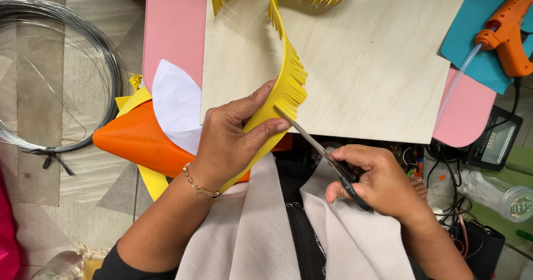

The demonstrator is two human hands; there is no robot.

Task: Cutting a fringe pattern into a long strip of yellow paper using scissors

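Yellow foam, cut as a long strip (287, 71), ran from the top of the view down over the pale wooden board (366, 63) and into the left hand (230, 141). That hand was closed on the strip, thumb on the near face and fingers behind, just beside the fringe already cut along one edge. The right hand (377, 180) was closed around the black handles of the scissors (316, 144); the blades stood narrowly parted, their tip at the strip's edge, close above the left thumb.

Hazards, as judged from this position:

1. Thumb contact. The blade tip sat near the left thumb. A cut driven too far along the blades could nick it.
2. Severed strip. Each slit stopped short of the far edge. An over-long cut would part the strip in two.
3. Uneven fringe. The strip was curved and unsupported between the hand and the board. Any twist could angle the next slit or vary the spacing.
4. Snagging. The free upper end lay curled on the board; a pull from below could drag it off.

An orange glue gun (508, 27) lay well apart on teal sheet (472, 19), posing no immediate interference.
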